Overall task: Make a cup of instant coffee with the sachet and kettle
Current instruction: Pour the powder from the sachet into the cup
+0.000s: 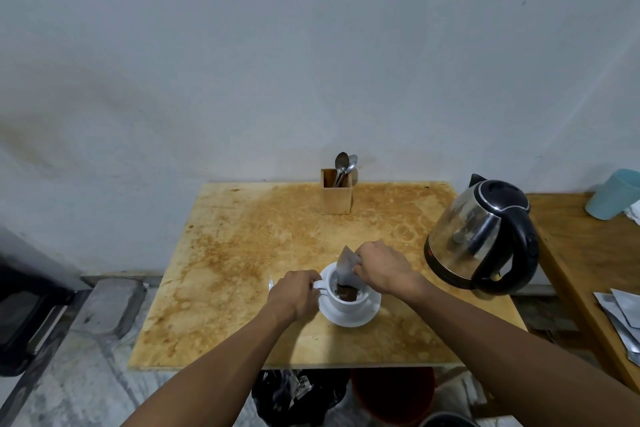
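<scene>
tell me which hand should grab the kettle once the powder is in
Right. The right hand, tipping the grey sachet into the white ceramic cup, is nearer the steel kettle; the left hand steadies the cup's handle.

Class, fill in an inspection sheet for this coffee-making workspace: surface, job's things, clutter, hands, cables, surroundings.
Surface: wooden table, heavily stained.
Job's things: white cup on a saucer, brown powder inside; sachet tipped over the cup; kettle at the right edge.
Clutter: wooden holder with spoons.
Hands: left hand at the cup handle; right hand grips the sachet.
Cables: nothing seen.
Surroundings: plain wall; side table with blue cup and foil packets; red bucket below.
</scene>
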